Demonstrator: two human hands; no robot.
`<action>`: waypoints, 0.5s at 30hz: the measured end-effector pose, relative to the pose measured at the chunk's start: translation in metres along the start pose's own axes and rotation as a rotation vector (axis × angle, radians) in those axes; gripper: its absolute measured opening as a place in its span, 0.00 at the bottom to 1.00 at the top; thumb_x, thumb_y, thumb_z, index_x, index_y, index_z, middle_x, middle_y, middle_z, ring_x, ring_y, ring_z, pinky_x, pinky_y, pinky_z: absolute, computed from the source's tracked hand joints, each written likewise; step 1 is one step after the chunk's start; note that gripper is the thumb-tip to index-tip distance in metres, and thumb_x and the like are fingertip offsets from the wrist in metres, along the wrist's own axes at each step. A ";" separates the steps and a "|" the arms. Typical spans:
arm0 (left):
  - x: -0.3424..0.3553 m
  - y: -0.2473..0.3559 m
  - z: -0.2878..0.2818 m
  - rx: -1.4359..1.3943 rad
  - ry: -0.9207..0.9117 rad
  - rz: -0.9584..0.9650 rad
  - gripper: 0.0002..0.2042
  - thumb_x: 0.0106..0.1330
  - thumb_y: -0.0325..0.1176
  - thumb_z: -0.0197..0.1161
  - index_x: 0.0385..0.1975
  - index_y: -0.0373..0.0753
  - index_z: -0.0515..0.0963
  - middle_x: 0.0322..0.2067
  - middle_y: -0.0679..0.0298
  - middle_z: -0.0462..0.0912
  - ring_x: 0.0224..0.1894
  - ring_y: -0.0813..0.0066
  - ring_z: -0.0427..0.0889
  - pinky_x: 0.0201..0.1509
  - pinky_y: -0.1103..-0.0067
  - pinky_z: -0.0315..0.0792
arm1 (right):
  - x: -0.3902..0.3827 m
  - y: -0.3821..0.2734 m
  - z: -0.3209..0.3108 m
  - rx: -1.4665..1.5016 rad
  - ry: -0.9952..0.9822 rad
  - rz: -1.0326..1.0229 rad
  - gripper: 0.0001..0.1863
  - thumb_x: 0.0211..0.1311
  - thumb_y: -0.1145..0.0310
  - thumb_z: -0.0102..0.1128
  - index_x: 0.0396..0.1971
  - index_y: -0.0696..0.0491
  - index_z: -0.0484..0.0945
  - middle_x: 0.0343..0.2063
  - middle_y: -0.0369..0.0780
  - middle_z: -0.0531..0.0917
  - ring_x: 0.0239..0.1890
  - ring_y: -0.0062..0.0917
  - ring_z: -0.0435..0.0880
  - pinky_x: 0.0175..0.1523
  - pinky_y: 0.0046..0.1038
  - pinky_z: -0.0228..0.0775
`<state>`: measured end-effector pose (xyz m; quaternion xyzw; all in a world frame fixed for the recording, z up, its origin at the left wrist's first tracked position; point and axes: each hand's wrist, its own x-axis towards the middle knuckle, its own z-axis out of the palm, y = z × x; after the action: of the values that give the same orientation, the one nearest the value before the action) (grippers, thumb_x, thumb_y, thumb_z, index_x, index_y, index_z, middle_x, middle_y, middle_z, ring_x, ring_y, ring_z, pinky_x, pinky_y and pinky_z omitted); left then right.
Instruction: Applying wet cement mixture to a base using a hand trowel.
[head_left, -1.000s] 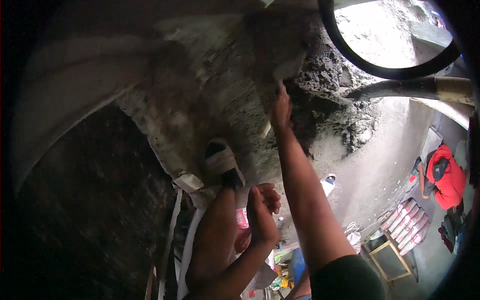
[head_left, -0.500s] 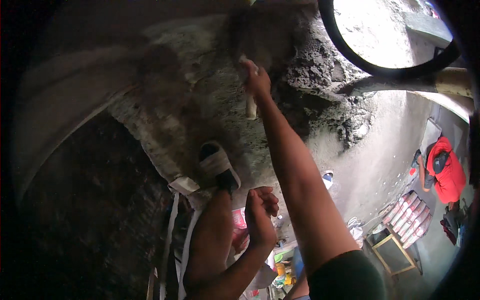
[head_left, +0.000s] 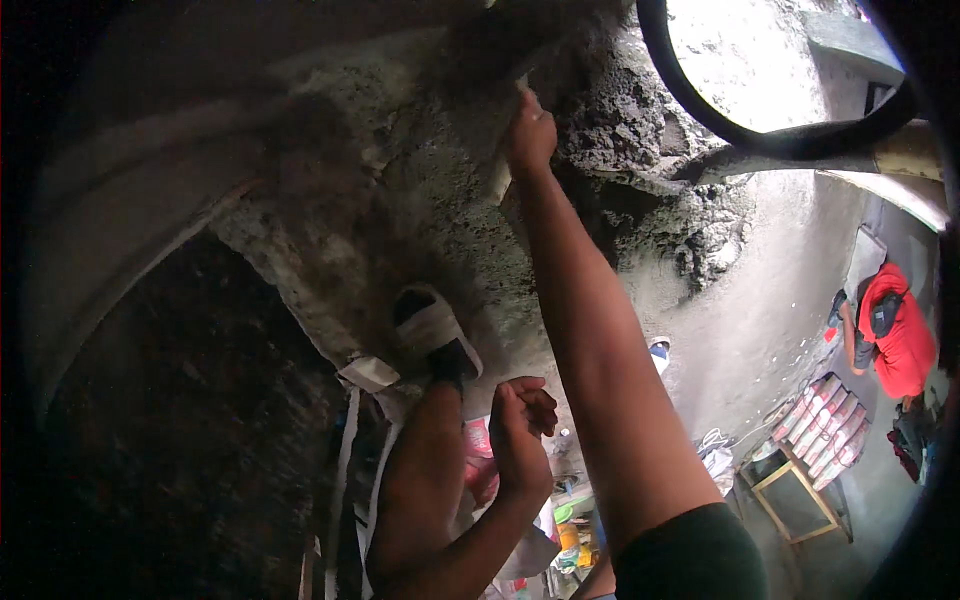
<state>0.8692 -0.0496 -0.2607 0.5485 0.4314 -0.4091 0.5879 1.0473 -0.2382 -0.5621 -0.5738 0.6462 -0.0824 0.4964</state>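
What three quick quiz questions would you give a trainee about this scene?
1. True or false: the right hand reaches up to the rough grey wall.
2. What colour is the top of the other person at the right edge? A blue, B red, C white.
3. Short answer: is the left hand, near the sandalled foot, spread flat or curled?

Key: 1 true. 2 B. 3 curled.
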 end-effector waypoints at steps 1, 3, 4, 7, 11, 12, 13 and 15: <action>0.001 0.001 0.000 0.007 0.011 0.012 0.24 0.76 0.52 0.39 0.41 0.35 0.72 0.26 0.64 0.74 0.26 0.80 0.69 0.31 0.82 0.64 | 0.000 0.002 -0.001 0.002 0.000 0.000 0.32 0.66 0.45 0.53 0.51 0.62 0.75 0.42 0.57 0.80 0.45 0.51 0.79 0.52 0.45 0.68; -0.001 0.001 0.004 -0.004 0.005 0.010 0.24 0.76 0.52 0.39 0.41 0.35 0.72 0.26 0.64 0.74 0.26 0.80 0.69 0.31 0.82 0.64 | 0.010 0.019 -0.011 0.122 0.122 0.018 0.30 0.66 0.46 0.53 0.51 0.61 0.74 0.42 0.56 0.80 0.43 0.51 0.80 0.49 0.45 0.69; 0.000 0.000 0.003 -0.010 0.006 0.028 0.24 0.76 0.51 0.39 0.41 0.35 0.72 0.26 0.64 0.74 0.26 0.80 0.69 0.31 0.82 0.63 | 0.008 0.029 -0.018 0.113 0.123 0.009 0.30 0.66 0.46 0.53 0.51 0.61 0.74 0.42 0.56 0.80 0.43 0.51 0.80 0.49 0.45 0.69; 0.007 0.004 -0.007 -0.025 0.049 0.091 0.23 0.76 0.52 0.40 0.40 0.35 0.72 0.25 0.65 0.74 0.25 0.80 0.69 0.30 0.81 0.62 | -0.053 0.048 -0.020 0.252 -0.012 0.144 0.29 0.69 0.49 0.49 0.48 0.64 0.76 0.38 0.53 0.82 0.41 0.40 0.82 0.45 0.36 0.72; 0.004 0.006 -0.010 -0.032 0.146 0.098 0.23 0.76 0.52 0.40 0.40 0.35 0.72 0.24 0.65 0.73 0.25 0.80 0.69 0.30 0.81 0.62 | -0.114 0.046 -0.019 0.001 -0.209 0.066 0.33 0.68 0.46 0.51 0.56 0.63 0.71 0.37 0.51 0.82 0.37 0.36 0.83 0.42 0.36 0.73; 0.003 0.005 -0.009 -0.027 0.134 0.104 0.23 0.75 0.52 0.40 0.40 0.35 0.72 0.25 0.65 0.73 0.25 0.80 0.69 0.30 0.81 0.62 | -0.119 0.047 -0.017 -0.134 -0.323 -0.029 0.35 0.67 0.44 0.52 0.57 0.63 0.70 0.36 0.51 0.82 0.37 0.36 0.83 0.42 0.36 0.73; 0.002 0.004 -0.009 -0.022 0.136 0.102 0.23 0.75 0.52 0.40 0.40 0.35 0.72 0.25 0.65 0.73 0.25 0.80 0.69 0.30 0.81 0.62 | -0.123 0.046 -0.006 -0.133 -0.322 -0.024 0.35 0.67 0.44 0.52 0.57 0.63 0.70 0.36 0.51 0.82 0.37 0.36 0.83 0.42 0.36 0.73; 0.001 -0.003 -0.001 -0.014 0.111 0.072 0.23 0.75 0.52 0.41 0.40 0.35 0.72 0.25 0.65 0.74 0.25 0.80 0.68 0.30 0.81 0.62 | -0.105 0.060 0.009 -0.334 -0.428 -0.259 0.34 0.66 0.43 0.53 0.56 0.61 0.71 0.37 0.53 0.82 0.39 0.41 0.84 0.43 0.39 0.75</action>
<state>0.8670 -0.0489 -0.2625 0.5815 0.4461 -0.3536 0.5813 0.9981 -0.1278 -0.5497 -0.7294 0.4528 0.0853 0.5056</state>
